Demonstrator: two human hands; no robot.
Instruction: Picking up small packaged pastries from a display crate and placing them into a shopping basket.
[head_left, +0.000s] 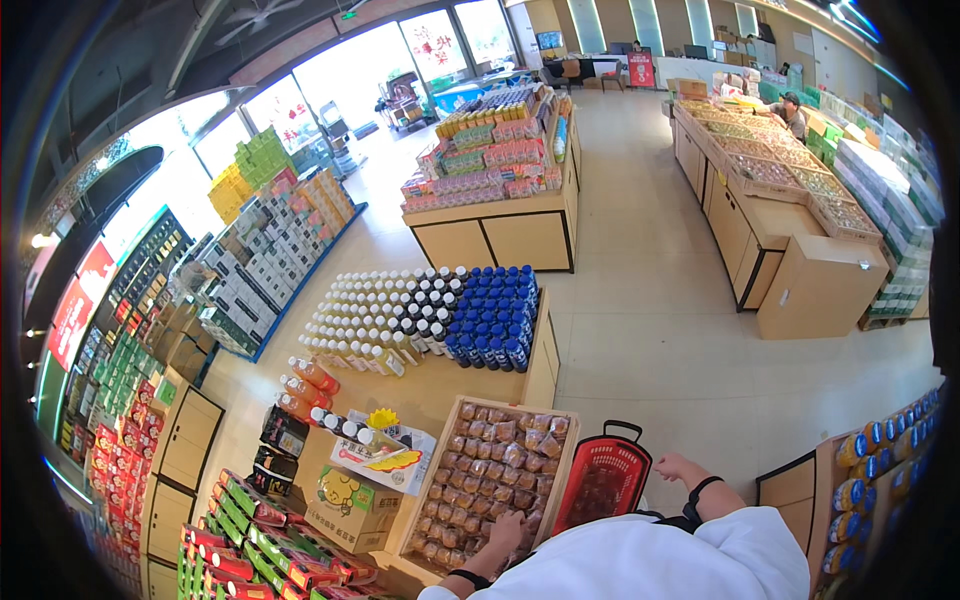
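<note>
My left hand (507, 531) reaches down onto the wrapped brown baked goods (480, 469), which lie in rows in a shallow wooden tray (574, 442). Its fingertips touch the packs near the tray's lower right part; whether they grip one cannot be told. To the right of the tray stands a red plastic shopping basket (609, 476) with its black handle up and some dark items inside. My right hand (673, 466) hangs in the air just right of the basket, fingers curled, with nothing visible in it. Both wrists wear black bands.
Left of the tray are a printed carton (356, 510) and a white box (386, 457). Bottles with blue caps (491, 322) and white caps (360, 307) stand beyond. Jars (851, 450) line a stand at right. A person (789, 114) is behind the far right counter (739, 217).
</note>
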